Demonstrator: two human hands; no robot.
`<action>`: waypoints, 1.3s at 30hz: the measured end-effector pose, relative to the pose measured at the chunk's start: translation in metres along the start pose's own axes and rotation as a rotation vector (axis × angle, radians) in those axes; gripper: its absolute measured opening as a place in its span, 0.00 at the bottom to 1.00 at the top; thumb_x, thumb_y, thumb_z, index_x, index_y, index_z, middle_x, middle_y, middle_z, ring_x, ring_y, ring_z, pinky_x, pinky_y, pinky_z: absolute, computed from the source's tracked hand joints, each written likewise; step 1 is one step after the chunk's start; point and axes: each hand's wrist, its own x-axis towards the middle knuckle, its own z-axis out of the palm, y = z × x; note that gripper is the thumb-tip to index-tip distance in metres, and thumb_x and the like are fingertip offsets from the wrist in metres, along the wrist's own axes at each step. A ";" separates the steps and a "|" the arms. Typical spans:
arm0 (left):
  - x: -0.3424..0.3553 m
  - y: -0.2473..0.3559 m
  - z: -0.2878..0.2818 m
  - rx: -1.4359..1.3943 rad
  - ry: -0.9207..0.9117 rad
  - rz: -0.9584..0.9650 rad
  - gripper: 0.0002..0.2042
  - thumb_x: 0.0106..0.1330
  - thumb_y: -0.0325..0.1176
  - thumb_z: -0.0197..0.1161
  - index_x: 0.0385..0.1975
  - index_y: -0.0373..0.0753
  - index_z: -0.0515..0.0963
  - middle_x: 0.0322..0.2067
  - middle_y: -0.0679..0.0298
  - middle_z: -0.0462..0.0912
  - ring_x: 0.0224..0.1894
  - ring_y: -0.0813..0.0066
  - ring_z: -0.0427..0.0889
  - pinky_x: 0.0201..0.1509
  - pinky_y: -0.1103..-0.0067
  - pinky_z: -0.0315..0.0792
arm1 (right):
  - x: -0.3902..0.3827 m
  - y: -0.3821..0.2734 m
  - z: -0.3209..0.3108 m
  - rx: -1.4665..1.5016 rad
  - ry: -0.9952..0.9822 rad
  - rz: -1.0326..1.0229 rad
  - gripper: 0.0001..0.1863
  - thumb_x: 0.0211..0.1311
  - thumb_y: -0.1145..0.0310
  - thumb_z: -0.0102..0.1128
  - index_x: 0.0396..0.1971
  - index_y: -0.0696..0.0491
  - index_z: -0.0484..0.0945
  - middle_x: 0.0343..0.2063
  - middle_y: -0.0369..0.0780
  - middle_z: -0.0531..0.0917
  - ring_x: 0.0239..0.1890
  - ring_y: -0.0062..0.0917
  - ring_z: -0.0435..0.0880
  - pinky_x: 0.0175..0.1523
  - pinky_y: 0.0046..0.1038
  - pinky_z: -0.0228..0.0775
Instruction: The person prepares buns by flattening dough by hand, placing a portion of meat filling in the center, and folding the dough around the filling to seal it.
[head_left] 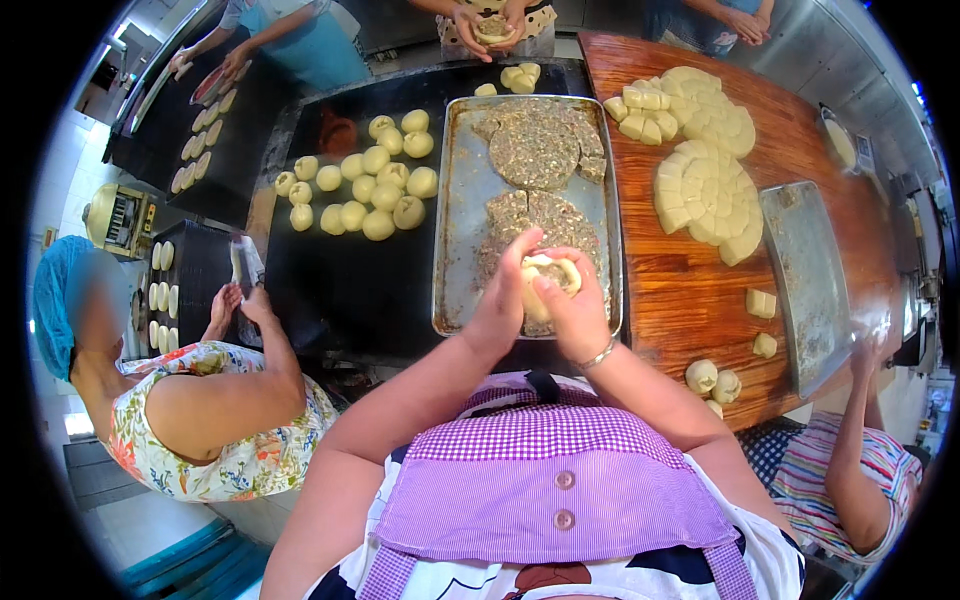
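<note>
The left hand (503, 302) and the right hand (585, 318) hold together one dough cup (569, 274), with fingers closed around it from both sides; inside it some filling (548, 269) is visible. The cup is above the metal tray (460, 240), which carries a speckled mixture (535, 155). Dough balls (375, 194) stand leftward on the black bench (370, 275).

Both forearms (415, 390) reach forward and converge, the left hand (500, 300) and right hand (584, 318) cupped close together, fingers (520, 250) curved
</note>
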 end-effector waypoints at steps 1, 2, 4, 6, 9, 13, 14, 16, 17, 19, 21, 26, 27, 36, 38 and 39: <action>-0.002 0.007 -0.007 0.135 -0.122 0.000 0.36 0.67 0.49 0.62 0.68 0.34 0.56 0.60 0.56 0.65 0.62 0.67 0.66 0.66 0.70 0.62 | 0.000 -0.004 0.000 0.016 -0.014 -0.001 0.19 0.62 0.71 0.64 0.50 0.53 0.69 0.48 0.38 0.76 0.49 0.22 0.76 0.55 0.26 0.71; -0.003 0.015 -0.013 0.268 -0.251 0.001 0.43 0.62 0.48 0.68 0.70 0.35 0.50 0.61 0.56 0.62 0.63 0.67 0.64 0.67 0.70 0.61 | 0.000 -0.010 -0.002 0.028 -0.023 -0.005 0.18 0.62 0.71 0.63 0.50 0.53 0.69 0.48 0.38 0.76 0.49 0.22 0.76 0.55 0.26 0.71; -0.006 0.017 -0.014 0.486 -0.339 -0.038 0.58 0.45 0.40 0.83 0.71 0.36 0.45 0.66 0.56 0.56 0.66 0.65 0.61 0.69 0.70 0.59 | -0.004 -0.002 -0.010 -0.060 -0.089 -0.048 0.17 0.68 0.67 0.58 0.53 0.54 0.68 0.49 0.38 0.75 0.53 0.24 0.74 0.59 0.28 0.68; -0.002 0.019 -0.015 0.682 -0.362 0.055 0.57 0.45 0.40 0.83 0.71 0.36 0.46 0.65 0.56 0.58 0.65 0.66 0.62 0.68 0.71 0.60 | -0.008 0.013 -0.013 -0.049 -0.108 -0.047 0.18 0.72 0.60 0.51 0.55 0.55 0.67 0.51 0.39 0.74 0.55 0.27 0.72 0.62 0.30 0.64; -0.002 0.036 -0.012 0.637 -0.338 0.083 0.54 0.45 0.36 0.82 0.70 0.37 0.50 0.63 0.57 0.62 0.64 0.68 0.65 0.67 0.72 0.62 | -0.007 -0.002 -0.018 -0.206 -0.185 -0.136 0.30 0.75 0.46 0.39 0.62 0.55 0.62 0.58 0.42 0.69 0.62 0.32 0.67 0.69 0.34 0.56; -0.015 0.050 -0.002 0.195 -0.317 -0.136 0.46 0.46 0.29 0.80 0.66 0.37 0.58 0.58 0.59 0.70 0.63 0.73 0.66 0.65 0.74 0.64 | -0.003 -0.022 -0.029 0.063 -0.187 0.041 0.36 0.72 0.40 0.40 0.66 0.56 0.60 0.60 0.43 0.70 0.67 0.31 0.65 0.70 0.36 0.57; -0.014 0.054 0.005 0.274 -0.335 -0.078 0.39 0.46 0.32 0.78 0.61 0.36 0.66 0.56 0.57 0.72 0.65 0.68 0.65 0.68 0.69 0.61 | -0.005 -0.023 -0.023 0.238 -0.260 0.159 0.36 0.72 0.40 0.41 0.66 0.56 0.59 0.60 0.42 0.71 0.66 0.30 0.66 0.70 0.36 0.58; -0.005 0.054 0.000 0.697 -0.378 0.215 0.36 0.46 0.37 0.77 0.57 0.36 0.69 0.57 0.55 0.72 0.66 0.61 0.64 0.70 0.64 0.57 | -0.011 -0.036 -0.016 0.476 -0.344 0.469 0.35 0.71 0.42 0.46 0.65 0.55 0.60 0.53 0.42 0.76 0.56 0.28 0.78 0.57 0.31 0.75; -0.002 0.054 -0.004 0.910 -0.392 0.364 0.35 0.46 0.40 0.76 0.56 0.36 0.71 0.57 0.54 0.72 0.67 0.57 0.63 0.71 0.62 0.55 | -0.010 -0.035 -0.018 0.488 -0.418 0.507 0.34 0.70 0.43 0.48 0.63 0.55 0.61 0.52 0.43 0.77 0.53 0.29 0.80 0.50 0.29 0.79; 0.001 0.048 -0.005 0.933 -0.419 0.364 0.35 0.45 0.45 0.74 0.53 0.36 0.73 0.58 0.51 0.71 0.68 0.50 0.61 0.72 0.58 0.50 | -0.007 -0.034 -0.026 0.512 -0.565 0.578 0.33 0.68 0.43 0.52 0.60 0.55 0.64 0.49 0.44 0.78 0.47 0.30 0.84 0.36 0.25 0.85; 0.002 0.045 -0.007 1.002 -0.432 0.372 0.38 0.45 0.49 0.76 0.55 0.37 0.71 0.59 0.52 0.71 0.68 0.51 0.61 0.72 0.59 0.51 | -0.012 -0.034 -0.018 0.494 -0.507 0.499 0.32 0.67 0.46 0.53 0.60 0.54 0.63 0.45 0.43 0.78 0.43 0.27 0.84 0.34 0.22 0.83; -0.020 0.048 0.001 0.873 -0.255 0.392 0.49 0.37 0.56 0.81 0.60 0.38 0.66 0.60 0.55 0.69 0.66 0.52 0.64 0.72 0.61 0.54 | -0.019 -0.031 0.001 0.497 -0.326 0.326 0.32 0.68 0.50 0.56 0.62 0.55 0.60 0.50 0.41 0.74 0.52 0.25 0.79 0.51 0.25 0.79; -0.022 0.048 -0.001 0.900 -0.299 0.380 0.51 0.35 0.56 0.82 0.60 0.39 0.65 0.60 0.55 0.69 0.66 0.53 0.65 0.71 0.62 0.54 | -0.020 -0.033 0.001 0.461 -0.394 0.297 0.34 0.67 0.48 0.57 0.63 0.55 0.59 0.52 0.41 0.73 0.54 0.25 0.77 0.54 0.26 0.76; -0.025 0.071 0.012 1.018 -0.323 0.449 0.34 0.46 0.48 0.78 0.53 0.42 0.73 0.53 0.61 0.77 0.65 0.51 0.67 0.72 0.55 0.47 | -0.022 -0.037 -0.016 0.727 -0.505 0.590 0.34 0.66 0.52 0.60 0.65 0.53 0.60 0.58 0.42 0.72 0.59 0.31 0.75 0.62 0.33 0.72; -0.034 0.058 0.012 0.919 -0.105 0.543 0.33 0.46 0.48 0.78 0.52 0.42 0.74 0.53 0.61 0.77 0.66 0.51 0.66 0.72 0.56 0.46 | -0.021 -0.039 -0.008 0.726 -0.487 0.508 0.33 0.64 0.59 0.63 0.64 0.54 0.61 0.58 0.42 0.71 0.59 0.31 0.74 0.64 0.33 0.70; -0.036 0.054 0.011 0.935 -0.111 0.549 0.33 0.47 0.48 0.77 0.52 0.42 0.74 0.53 0.61 0.77 0.66 0.52 0.66 0.72 0.56 0.46 | -0.023 -0.039 -0.003 0.645 -0.457 0.477 0.33 0.63 0.59 0.63 0.64 0.54 0.61 0.57 0.42 0.71 0.59 0.30 0.74 0.64 0.33 0.69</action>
